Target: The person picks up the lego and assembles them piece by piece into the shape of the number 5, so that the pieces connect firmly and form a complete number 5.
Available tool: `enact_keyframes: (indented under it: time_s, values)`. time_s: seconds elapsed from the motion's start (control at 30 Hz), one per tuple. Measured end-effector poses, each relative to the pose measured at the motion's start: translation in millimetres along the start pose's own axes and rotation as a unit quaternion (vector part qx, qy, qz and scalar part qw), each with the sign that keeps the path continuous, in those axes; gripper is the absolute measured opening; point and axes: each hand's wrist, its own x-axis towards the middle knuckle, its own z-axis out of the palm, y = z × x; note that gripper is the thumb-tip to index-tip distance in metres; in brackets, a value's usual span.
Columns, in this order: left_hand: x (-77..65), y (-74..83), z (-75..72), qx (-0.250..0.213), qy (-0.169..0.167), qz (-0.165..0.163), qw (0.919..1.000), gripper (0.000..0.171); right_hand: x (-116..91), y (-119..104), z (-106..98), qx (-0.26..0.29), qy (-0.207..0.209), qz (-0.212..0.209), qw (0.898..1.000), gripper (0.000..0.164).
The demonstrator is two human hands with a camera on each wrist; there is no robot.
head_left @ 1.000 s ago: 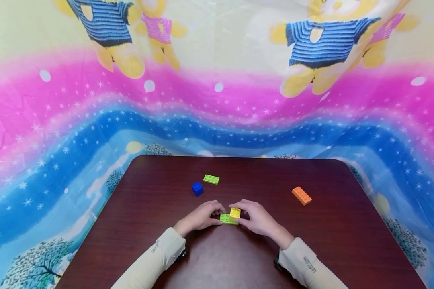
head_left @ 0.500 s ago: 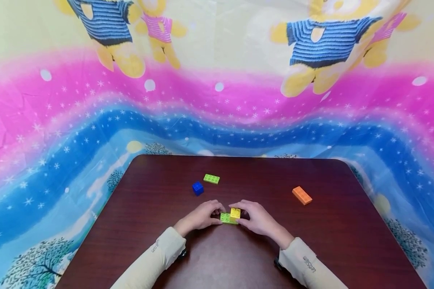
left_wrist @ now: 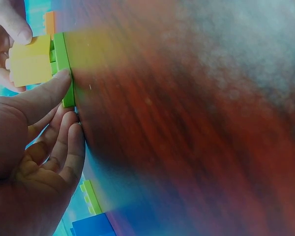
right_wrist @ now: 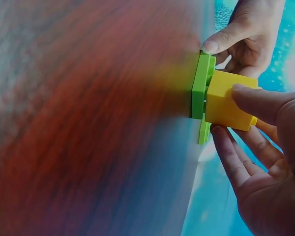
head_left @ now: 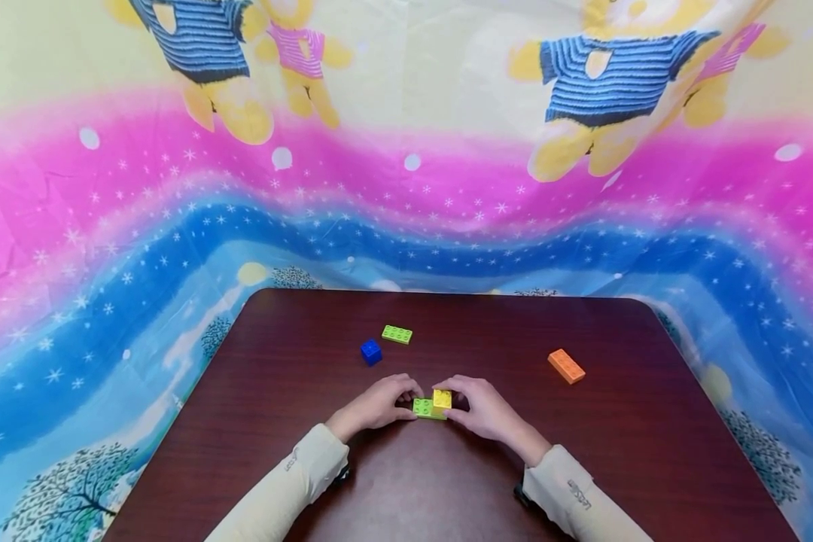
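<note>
Near the middle of the table, a green building plate (head_left: pixel 421 409) lies flat with studs up. My left hand (head_left: pixel 379 403) holds its left end, thumb (left_wrist: pixel 64 81) on the near edge and fingers at the far side. Over the plate's right end stands a yellow building brick (head_left: pixel 442 400), pinched by my right hand (head_left: pixel 484 408) between thumb (right_wrist: pixel 255 101) and fingers. Some plate studs show between the yellow brick (right_wrist: pixel 223 101) and the green plate (right_wrist: pixel 200 86) in the right wrist view. Bare studs show on the plate's left part.
Beyond my left hand lie a blue brick (head_left: pixel 370 352) and a second green plate (head_left: pixel 397 334). An orange brick (head_left: pixel 566 366) lies to the right on the dark wooden table (head_left: pixel 406 489). A printed cloth (head_left: pixel 406 203) hangs behind the table's far edge.
</note>
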Motion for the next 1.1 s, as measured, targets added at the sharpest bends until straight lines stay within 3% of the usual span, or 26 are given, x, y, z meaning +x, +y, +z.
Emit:
enact_keyframes:
  time_s: [1.1]
  values:
    - [2.8,-2.4,1.3,0.008,-0.005,-0.011,0.9999,0.026,3.7,-2.7,-1.0,-0.001,-0.015,0.027,1.0,0.044]
